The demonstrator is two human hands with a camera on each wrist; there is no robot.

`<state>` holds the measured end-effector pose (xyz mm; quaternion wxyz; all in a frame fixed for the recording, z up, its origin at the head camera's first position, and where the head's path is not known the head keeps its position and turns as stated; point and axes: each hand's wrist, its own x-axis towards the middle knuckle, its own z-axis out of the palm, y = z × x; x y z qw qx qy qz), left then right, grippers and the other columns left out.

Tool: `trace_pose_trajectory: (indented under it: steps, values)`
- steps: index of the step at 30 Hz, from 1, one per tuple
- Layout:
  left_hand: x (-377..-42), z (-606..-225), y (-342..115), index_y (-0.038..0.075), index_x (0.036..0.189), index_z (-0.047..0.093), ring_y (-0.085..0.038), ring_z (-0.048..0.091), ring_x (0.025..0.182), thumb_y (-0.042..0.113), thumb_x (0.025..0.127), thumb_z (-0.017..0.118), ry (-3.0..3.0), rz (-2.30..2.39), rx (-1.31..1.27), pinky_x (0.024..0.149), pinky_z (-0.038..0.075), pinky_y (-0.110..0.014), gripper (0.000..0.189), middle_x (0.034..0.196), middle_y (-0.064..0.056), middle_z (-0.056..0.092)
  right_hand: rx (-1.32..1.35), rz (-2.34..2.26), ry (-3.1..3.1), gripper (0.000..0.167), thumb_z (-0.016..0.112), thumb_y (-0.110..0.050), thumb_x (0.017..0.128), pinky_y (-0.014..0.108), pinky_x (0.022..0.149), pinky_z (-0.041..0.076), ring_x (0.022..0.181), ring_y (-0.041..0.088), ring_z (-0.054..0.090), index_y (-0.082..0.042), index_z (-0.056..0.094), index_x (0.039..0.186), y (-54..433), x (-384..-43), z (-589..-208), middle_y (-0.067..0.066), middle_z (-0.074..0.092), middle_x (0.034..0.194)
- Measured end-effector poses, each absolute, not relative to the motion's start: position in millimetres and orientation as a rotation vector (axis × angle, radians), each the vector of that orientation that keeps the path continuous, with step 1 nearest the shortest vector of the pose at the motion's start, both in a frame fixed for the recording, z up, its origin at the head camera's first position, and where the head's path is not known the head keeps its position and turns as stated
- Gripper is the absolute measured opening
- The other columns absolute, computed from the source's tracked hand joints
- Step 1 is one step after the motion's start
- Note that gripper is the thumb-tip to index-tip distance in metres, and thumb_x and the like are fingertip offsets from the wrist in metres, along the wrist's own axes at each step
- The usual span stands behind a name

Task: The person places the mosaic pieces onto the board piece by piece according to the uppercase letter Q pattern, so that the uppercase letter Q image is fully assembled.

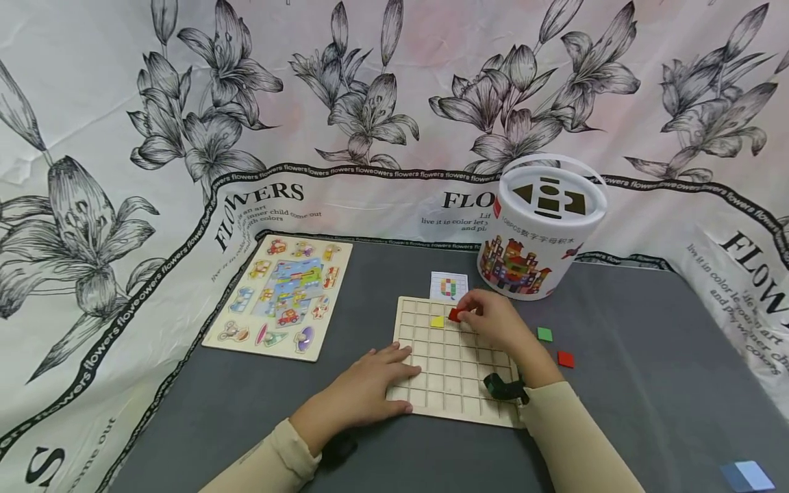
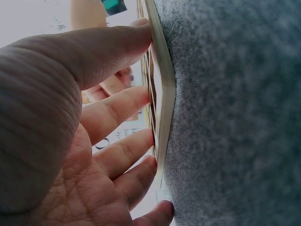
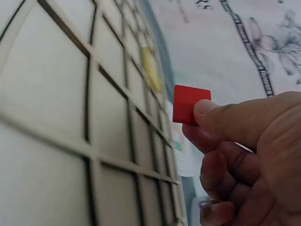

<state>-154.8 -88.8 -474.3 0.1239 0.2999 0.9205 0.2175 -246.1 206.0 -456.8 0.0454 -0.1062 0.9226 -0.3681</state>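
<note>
L arm (image 1: 255,460) & R arm (image 1: 576,438) both fwd, hands apart.
L hand (image 1: 371,385) palm dn, fingers spread, nr straight, thumb out to side; R hand (image 1: 495,320) farther fwd, thumb + index in pinch, other fingers curled in.

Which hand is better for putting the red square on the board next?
Probably the right hand: it pinches the red square over the board, close to the yellow square. The left hand rests at the board's left edge, holding no square.

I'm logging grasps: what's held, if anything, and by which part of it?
A red square tile, pinched near one corner by the right grip; the left grip merely touches the grid board.
</note>
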Motion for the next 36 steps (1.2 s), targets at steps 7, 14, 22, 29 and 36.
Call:
trace_pose_trajectory:
  steps: [7,14,22,29,36]
  values:
    - [-156.5,-475.8,-90.2,0.026,0.152,0.067,-0.024,0.033,0.166,0.04,0.094,0.086,2.689,0.61,0.879,0.131,0.033,-0.062,0.062,0.173,-0.002,0.045,-0.273,-1.081,2.825,0.009,0.071,-0.014,0.106,0.035,0.077,0.051,0.086,0.021,0.063,-0.01,0.076,0.112,194.0,-253.3,-471.3,0.009,0.076,0.107]
    - [-157.0,-472.1,-88.1,0.024,0.152,0.067,-0.026,0.034,0.166,0.039,0.095,0.086,2.68,0.616,0.893,0.131,0.033,-0.064,0.062,0.173,-0.004,0.046,-0.279,-1.087,2.82,0.011,0.073,-0.017,0.105,0.035,0.074,0.05,0.084,0.021,0.061,-0.009,0.078,0.11,195.3,-249.6,-474.5,0.009,0.074,0.102]
    - [-156.0,-471.6,-89.6,0.023,0.152,0.067,-0.028,0.035,0.165,0.038,0.095,0.086,2.675,0.631,0.894,0.13,0.033,-0.065,0.062,0.173,-0.006,0.046,-0.329,-1.077,2.828,0.011,0.074,-0.018,0.105,0.035,0.076,0.051,0.086,0.021,0.062,-0.011,0.08,0.111,193.0,-247.6,-470.1,0.009,0.073,0.106]
    - [-154.3,-471.8,-89.9,0.021,0.151,0.068,-0.029,0.036,0.165,0.034,0.094,0.087,2.671,0.665,0.902,0.131,0.032,-0.064,0.062,0.173,-0.008,0.046,-0.322,-1.137,2.876,0.022,0.068,-0.015,0.108,0.035,0.071,0.051,0.088,0.023,0.061,-0.004,0.078,0.124,238.3,-236.0,-447.2,0.017,0.073,0.117]
    - [-154.2,-471.5,-89.3,0.018,0.15,0.068,-0.031,0.036,0.165,0.032,0.094,0.087,2.665,0.695,0.906,0.131,0.031,-0.065,0.061,0.172,-0.01,0.046,-0.285,-0.804,2.96,0.025,0.071,-0.011,0.105,0.042,0.072,0.055,0.089,0.024,0.063,-0.001,0.078,0.127,300.1,-208.1,-452.1,0.021,0.07,0.123]
